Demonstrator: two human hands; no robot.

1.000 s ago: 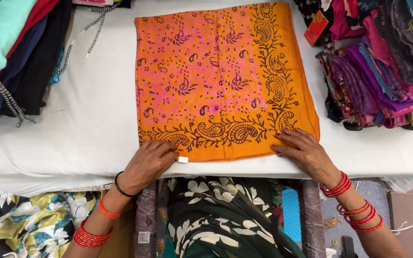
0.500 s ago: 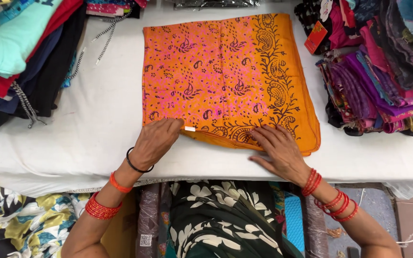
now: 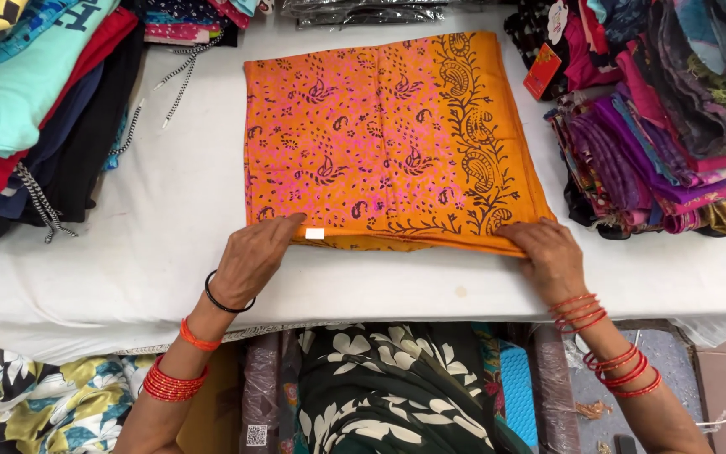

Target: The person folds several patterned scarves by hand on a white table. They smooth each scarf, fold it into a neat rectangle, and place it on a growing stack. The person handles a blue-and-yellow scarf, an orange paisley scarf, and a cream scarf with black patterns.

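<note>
The folded orange and pink printed cloth (image 3: 388, 139) lies flat on the white table (image 3: 170, 252), its near edge running from 9 to 3 o'clock, its longer side slightly across. Both hands sit on that near edge: the left hand (image 3: 254, 252) pinches the 7 o'clock corner beside a small white tag (image 3: 315, 234), and the right hand (image 3: 548, 252) curls over the 5 o'clock corner. The cloth stretches toward 12 o'clock from the fingers, both hands equally near.
</note>
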